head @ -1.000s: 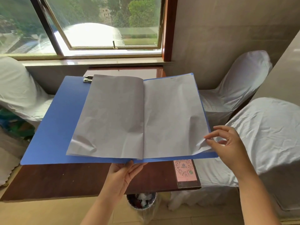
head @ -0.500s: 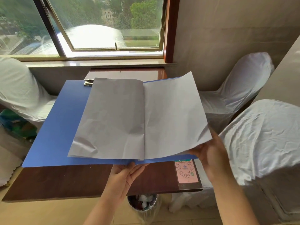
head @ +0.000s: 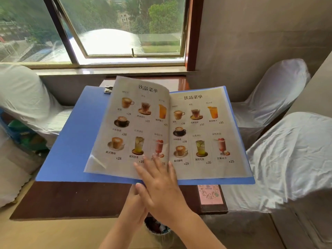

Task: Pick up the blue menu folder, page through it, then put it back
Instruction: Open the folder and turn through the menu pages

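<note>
The blue menu folder lies open above the dark wooden table, held up at its near edge. Two printed drink pages now face me, a left page that bulges upward and a flat right page in a clear sleeve. My left hand grips the folder's bottom edge at the spine from below, mostly hidden behind my right hand. My right hand rests flat, fingers spread, on the lower part of the left page near the spine. A metal clip shows at the folder's top.
Chairs in white covers stand at the left, at the right rear and at the near right. A pink QR-code stand sits on the table's right corner. A waste bin is below the table. The window sill runs behind.
My right hand lifted the blank right sheet and turned it over to the left. Printed drink pages now show, and the hand lies flat on the turned page.
</note>
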`<state>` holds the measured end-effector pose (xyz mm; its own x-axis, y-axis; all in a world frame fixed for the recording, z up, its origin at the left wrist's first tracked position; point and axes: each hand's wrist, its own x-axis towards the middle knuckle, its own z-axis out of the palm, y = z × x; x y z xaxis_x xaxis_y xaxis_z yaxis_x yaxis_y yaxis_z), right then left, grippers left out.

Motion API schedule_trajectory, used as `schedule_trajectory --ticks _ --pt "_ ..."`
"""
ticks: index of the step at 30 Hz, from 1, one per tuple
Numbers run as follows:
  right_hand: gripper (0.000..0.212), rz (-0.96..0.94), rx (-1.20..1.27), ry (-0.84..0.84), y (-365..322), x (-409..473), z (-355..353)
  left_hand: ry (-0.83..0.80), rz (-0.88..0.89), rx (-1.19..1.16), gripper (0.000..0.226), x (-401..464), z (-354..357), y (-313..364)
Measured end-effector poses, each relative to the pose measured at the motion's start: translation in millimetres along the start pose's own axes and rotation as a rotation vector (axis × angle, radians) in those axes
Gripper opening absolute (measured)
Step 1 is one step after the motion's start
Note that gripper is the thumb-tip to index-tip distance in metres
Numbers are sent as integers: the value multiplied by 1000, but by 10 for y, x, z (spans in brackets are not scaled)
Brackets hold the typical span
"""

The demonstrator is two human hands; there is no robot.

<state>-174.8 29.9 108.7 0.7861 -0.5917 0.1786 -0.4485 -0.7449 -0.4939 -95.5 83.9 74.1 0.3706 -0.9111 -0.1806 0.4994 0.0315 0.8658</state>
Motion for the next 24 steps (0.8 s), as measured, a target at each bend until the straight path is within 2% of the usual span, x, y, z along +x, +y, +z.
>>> schedule_trajectory --ticks 5,9,10,12,14,16,18,19,21,22,24 --pt "49 -10 -24 29 -10 -34 44 25 -40 -52 38 -15 -15 -2" --pt "47 -69 120 46 37 -51 -104 34 -41 -70 31 -25 14 40" --pt "44 -67 175 104 75 -56 -194 42 -38 -103 29 -24 18 50" --pt "38 -1 193 329 238 -80 -421 72 -52 -176 32 -10 6 57" --pt "36 124 54 585 499 -119 -677 88 -56 -215 31 -7 -25 60" --pt "43 328 -75 701 775 -187 -925 99 -50 -226 32 -17 -49 83" --pt "57 542 11 606 1027 -276 -1103 110 -38 -224 32 -13 -84 88" --pt "61 610 173 522 1123 -319 -1168 109 -35 -224 31 -8 -104 86" --pt "56 630 638 396 1242 -376 -1247 97 -30 -225 31 -3 -140 81" --pt "49 606 797 358 1297 -396 -1260 96 -30 -224 32 -2 -157 78" --pt "40 568 880 316 1359 -422 -1260 90 -20 -215 36 -1 -183 77"
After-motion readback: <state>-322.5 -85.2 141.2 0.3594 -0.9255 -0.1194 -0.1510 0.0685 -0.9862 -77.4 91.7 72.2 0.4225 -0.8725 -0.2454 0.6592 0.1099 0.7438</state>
